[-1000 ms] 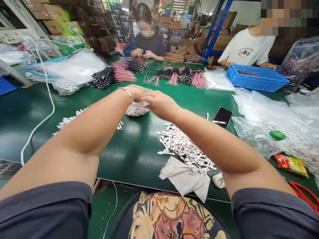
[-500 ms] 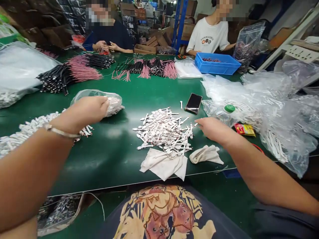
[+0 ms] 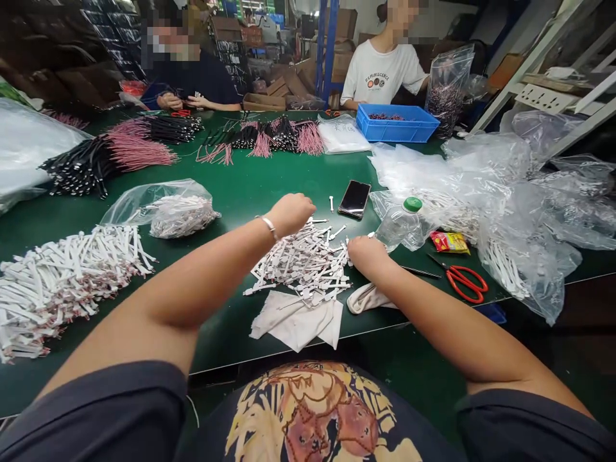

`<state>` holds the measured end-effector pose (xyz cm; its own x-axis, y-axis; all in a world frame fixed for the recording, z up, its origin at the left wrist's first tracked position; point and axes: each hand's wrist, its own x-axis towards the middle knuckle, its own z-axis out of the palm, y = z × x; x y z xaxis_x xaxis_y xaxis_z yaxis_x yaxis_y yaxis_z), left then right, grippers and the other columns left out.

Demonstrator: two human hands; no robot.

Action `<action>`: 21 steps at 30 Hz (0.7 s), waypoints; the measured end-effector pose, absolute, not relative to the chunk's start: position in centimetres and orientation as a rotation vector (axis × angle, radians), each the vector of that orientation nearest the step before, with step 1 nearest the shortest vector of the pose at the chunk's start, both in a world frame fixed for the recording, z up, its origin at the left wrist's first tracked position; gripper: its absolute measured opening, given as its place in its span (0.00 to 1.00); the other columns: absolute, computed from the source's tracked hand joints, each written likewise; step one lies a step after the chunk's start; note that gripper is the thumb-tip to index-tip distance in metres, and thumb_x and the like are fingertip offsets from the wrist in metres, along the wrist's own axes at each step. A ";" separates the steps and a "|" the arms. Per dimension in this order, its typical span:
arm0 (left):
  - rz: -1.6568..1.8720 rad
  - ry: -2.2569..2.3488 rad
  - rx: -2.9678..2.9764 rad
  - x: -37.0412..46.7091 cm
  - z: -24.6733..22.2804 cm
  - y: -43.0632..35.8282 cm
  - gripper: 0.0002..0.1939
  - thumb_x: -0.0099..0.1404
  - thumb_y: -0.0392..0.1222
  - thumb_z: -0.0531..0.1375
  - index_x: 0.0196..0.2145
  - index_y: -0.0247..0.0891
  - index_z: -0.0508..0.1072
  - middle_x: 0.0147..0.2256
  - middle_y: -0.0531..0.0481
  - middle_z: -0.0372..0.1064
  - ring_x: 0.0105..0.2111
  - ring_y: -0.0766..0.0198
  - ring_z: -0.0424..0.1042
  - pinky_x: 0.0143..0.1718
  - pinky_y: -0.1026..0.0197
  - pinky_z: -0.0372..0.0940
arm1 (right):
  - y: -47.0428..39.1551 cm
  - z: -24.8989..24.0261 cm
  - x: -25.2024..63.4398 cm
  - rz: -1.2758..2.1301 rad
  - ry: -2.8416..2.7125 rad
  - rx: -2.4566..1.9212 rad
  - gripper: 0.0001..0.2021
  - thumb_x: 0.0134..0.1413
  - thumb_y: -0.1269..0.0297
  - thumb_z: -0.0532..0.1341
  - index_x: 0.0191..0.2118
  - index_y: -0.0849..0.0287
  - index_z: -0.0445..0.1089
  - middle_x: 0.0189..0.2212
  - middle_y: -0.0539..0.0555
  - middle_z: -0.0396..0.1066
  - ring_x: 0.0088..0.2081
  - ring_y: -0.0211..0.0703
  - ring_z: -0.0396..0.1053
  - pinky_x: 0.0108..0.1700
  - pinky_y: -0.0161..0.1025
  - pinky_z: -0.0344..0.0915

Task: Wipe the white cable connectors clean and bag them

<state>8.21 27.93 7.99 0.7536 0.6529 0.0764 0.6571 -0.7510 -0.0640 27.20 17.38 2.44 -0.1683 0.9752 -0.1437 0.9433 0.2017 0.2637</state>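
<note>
A loose pile of short white cable pieces with connector ends [image 3: 301,263] lies on the green table in front of me. Over its far edge is my left hand [image 3: 291,213], fingers curled in; whatever they hold is hidden. My right hand [image 3: 368,255] is closed at the pile's right edge, and its fingertips are mostly out of sight. At its wrist is a folded white cloth [image 3: 366,299]; another white cloth [image 3: 298,321] lies at the near side of the pile. A clear bag of the white pieces [image 3: 183,215] rests to the left, apart from both hands.
Stacked white cables [image 3: 72,282] spread at left. Beyond the pile are a phone [image 3: 355,198] and a green-capped bottle [image 3: 404,224]. Red-handled scissors [image 3: 466,283] and plastic bags [image 3: 520,212] lie right. Black-and-pink wire bundles [image 3: 139,151] and a blue bin [image 3: 397,123] stand before two people.
My left hand has left the clear bag and moved right to the pile. My right hand has shifted slightly left against the pile. The view has turned, uncovering the scissors.
</note>
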 end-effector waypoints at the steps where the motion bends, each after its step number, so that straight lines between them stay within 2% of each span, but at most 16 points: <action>1: -0.034 -1.053 -2.861 9.9 7.5 29.4 0.16 0.57 0.24 0.53 0.38 0.34 0.76 0.39 0.41 0.73 0.41 0.57 0.69 0.41 0.59 0.62 | 17.3 2.5 27.4 0.165 2.229 1.794 0.14 0.54 0.80 0.49 0.39 0.72 0.70 0.36 0.71 0.71 0.40 0.53 0.72 0.35 0.41 0.66; 5: 0.045 -1.030 -2.859 15.0 5.4 33.5 0.18 0.61 0.27 0.53 0.47 0.36 0.73 0.49 0.38 0.69 0.50 0.54 0.66 0.45 0.57 0.61 | 16.9 2.6 28.0 0.175 2.355 1.705 0.14 0.56 0.78 0.48 0.41 0.68 0.69 0.37 0.68 0.71 0.40 0.54 0.70 0.34 0.42 0.66; 7: 0.074 -1.038 -2.877 16.6 4.5 34.7 0.17 0.61 0.29 0.54 0.46 0.37 0.74 0.51 0.39 0.67 0.51 0.54 0.64 0.46 0.57 0.60 | 16.7 2.7 28.3 0.162 2.419 1.650 0.13 0.57 0.77 0.48 0.40 0.67 0.69 0.37 0.67 0.71 0.40 0.54 0.70 0.33 0.42 0.65; 11: 0.130 -1.142 -2.927 17.5 3.2 36.3 0.11 0.58 0.28 0.55 0.34 0.33 0.77 0.39 0.37 0.73 0.44 0.54 0.70 0.44 0.58 0.60 | 16.4 2.8 28.9 0.103 2.536 1.545 0.12 0.58 0.76 0.49 0.40 0.64 0.68 0.38 0.65 0.71 0.39 0.53 0.69 0.32 0.41 0.63; 13: 0.091 -1.220 -2.950 17.2 3.0 36.7 0.10 0.57 0.27 0.56 0.31 0.32 0.77 0.37 0.36 0.73 0.44 0.53 0.70 0.45 0.57 0.59 | 16.4 2.8 29.1 0.061 2.570 1.524 0.12 0.57 0.76 0.49 0.40 0.65 0.68 0.37 0.65 0.71 0.38 0.53 0.69 0.32 0.41 0.63; 17: -0.122 -1.410 -2.997 15.3 4.0 36.4 0.09 0.59 0.30 0.55 0.33 0.30 0.76 0.37 0.34 0.72 0.45 0.51 0.68 0.45 0.56 0.59 | 17.0 2.9 29.5 -0.043 2.619 1.546 0.11 0.56 0.77 0.50 0.39 0.65 0.69 0.35 0.64 0.72 0.38 0.51 0.69 0.34 0.40 0.62; 21: -0.373 -1.599 -3.112 11.9 6.7 32.1 0.15 0.66 0.37 0.49 0.41 0.32 0.73 0.36 0.39 0.73 0.36 0.59 0.71 0.38 0.59 0.63 | 17.6 3.7 29.8 -0.103 2.625 1.729 0.12 0.57 0.78 0.50 0.40 0.65 0.69 0.37 0.63 0.72 0.40 0.49 0.69 0.36 0.40 0.62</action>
